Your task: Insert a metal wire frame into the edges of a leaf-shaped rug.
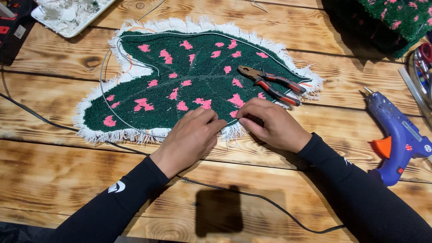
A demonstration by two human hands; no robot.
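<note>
A leaf-shaped tufted rug [189, 76], dark green with pink spots and a white fringe, lies flat on the wooden table [67, 171]. A thin silver wire [104, 92] runs along its outline. My left hand [189, 137] and my right hand [267, 123] meet at the rug's near edge, fingertips pinching the wire and fringe there. Red-handled pliers [270, 83] lie on the rug just beyond my right hand.
A blue glue gun [398, 135] with an orange trigger lies at the right. A black cable [243, 195] crosses the table near me. A white tray of scraps [67, 15] sits far left, another green-and-pink rug [396, 20] far right.
</note>
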